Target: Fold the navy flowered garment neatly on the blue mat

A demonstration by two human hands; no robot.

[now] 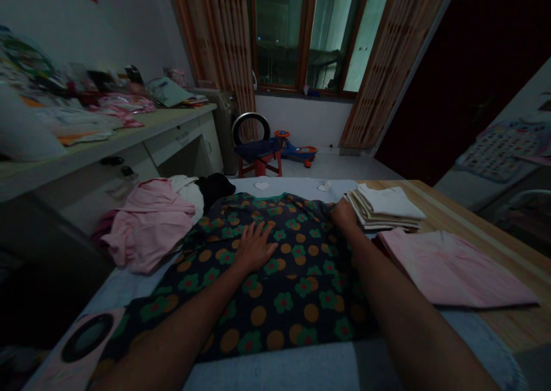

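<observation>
A dark garment (283,302) with green flowers and orange dots lies spread over a pale blue cloth on the table. My left hand (255,246) rests flat on its middle, fingers stretched out. At the garment's far right edge, my right hand (343,214) has its fingers closed on the fabric. Just right of that hand sits a stack of folded clothes (387,204), white on top. A folded pink garment (456,267) lies nearer on the right. Left of the dark garment is a heap of crumpled clothes (150,221) in pink, white and black.
The pale blue cloth (275,374) covers much of the wooden table (415,191). A cluttered counter (167,124) with drawers runs along the left. Beyond the table stand a red-legged stool (259,150) and a blue ride-on toy (297,150), below a curtained window (310,35).
</observation>
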